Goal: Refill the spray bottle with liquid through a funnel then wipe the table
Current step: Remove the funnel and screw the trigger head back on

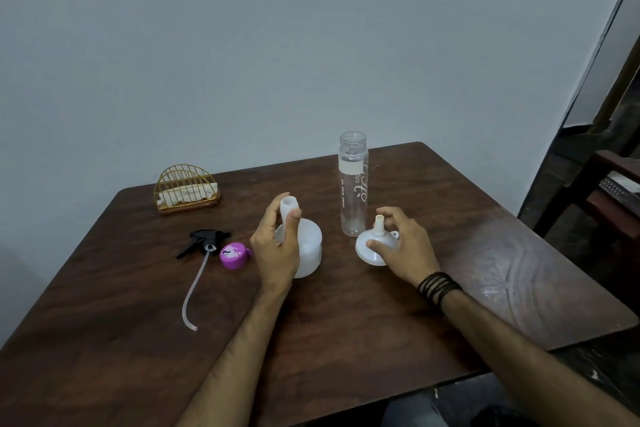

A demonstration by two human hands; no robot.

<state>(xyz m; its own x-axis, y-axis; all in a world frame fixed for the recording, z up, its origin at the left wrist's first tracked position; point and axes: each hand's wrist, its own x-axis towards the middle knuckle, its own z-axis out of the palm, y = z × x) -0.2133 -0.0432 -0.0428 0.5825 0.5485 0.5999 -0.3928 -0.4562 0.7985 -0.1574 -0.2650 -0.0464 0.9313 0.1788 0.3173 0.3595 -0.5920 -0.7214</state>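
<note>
The left hand [277, 246] is wrapped around the neck of the white spray bottle [306, 246] standing on the wooden table [346, 322]. The right hand [403, 246] pinches the rim of the upturned funnel [375, 244], just beside an uncapped clear bottle [353, 184]. The black trigger sprayer [206, 241] lies to the left.

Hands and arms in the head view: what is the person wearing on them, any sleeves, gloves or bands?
Both forearms are bare with no sleeves in view, and neither the left hand nor the right hand wears a glove. The right wrist carries a black wristband of several thin cords wound side by side. The left wrist is bare, and no rings or watch show on either hand.
</note>
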